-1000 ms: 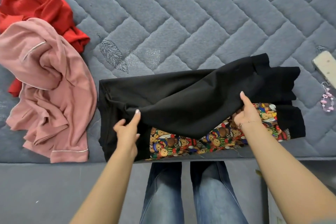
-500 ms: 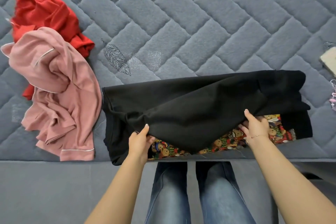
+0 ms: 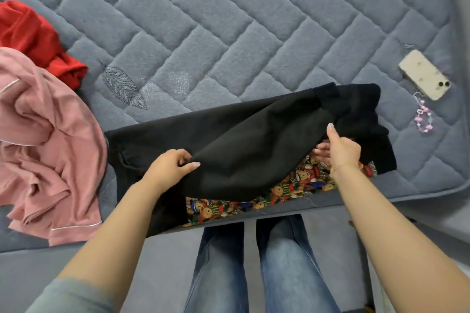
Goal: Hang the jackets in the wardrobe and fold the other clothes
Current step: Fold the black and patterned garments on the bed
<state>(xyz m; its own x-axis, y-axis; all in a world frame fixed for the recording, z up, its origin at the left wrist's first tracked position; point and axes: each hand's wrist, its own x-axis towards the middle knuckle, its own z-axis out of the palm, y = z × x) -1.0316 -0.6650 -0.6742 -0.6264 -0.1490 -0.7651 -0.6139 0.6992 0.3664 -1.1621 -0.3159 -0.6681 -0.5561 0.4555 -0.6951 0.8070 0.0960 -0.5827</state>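
Black garment [image 3: 254, 150] spread along the near edge of a grey quilted mattress [image 3: 229, 33], lying between and under both hands. Left hand [image 3: 169, 169] on the garment's near left part, thumb and curled fingers pinching a fold of the black cloth. Right hand [image 3: 342, 151] at the garment's right end, thumb raised on top of the black layer and fingers tucked beneath it, gripping that edge slightly lifted. Below the lifted black layer, just toward the body from both hands, a strip of bright bear-print fabric [image 3: 254, 206] (whether lining or a separate piece, cannot tell). Well to the left of the left hand, a crumpled pink garment [image 3: 48, 150] with pale piping, touching the black one's left end or nearly so. Beyond the pink one, farther from the body, a bunched red garment [image 3: 33, 35], partly covered by it. To the right of the right hand and a little farther away, a pale phone [image 3: 423, 75] lying camera side up, with a pink beaded charm [image 3: 423, 119] trailing from it toward the mattress edge. Directly beneath the hands, legs in blue jeans [image 3: 256, 267] against the mattress side.
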